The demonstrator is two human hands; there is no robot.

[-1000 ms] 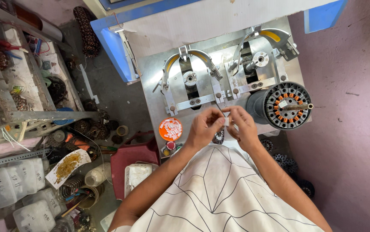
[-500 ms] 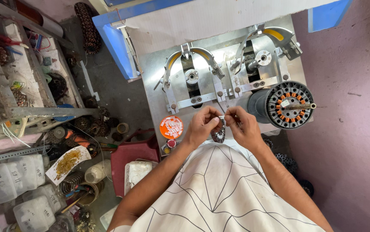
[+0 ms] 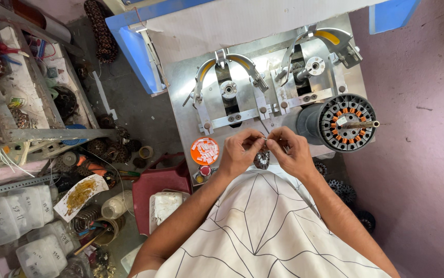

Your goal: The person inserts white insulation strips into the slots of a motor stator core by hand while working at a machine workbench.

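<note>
Steel machine plate on cluttered workshop floor, left hand and right hand pinching small winding.

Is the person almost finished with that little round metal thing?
Hard to tell. Already set up: the big stator sits mounted on the metal machine plate. In hand: the left hand and right hand pinch something tiny above a small dark round part. How much remains doesn't show.
</note>
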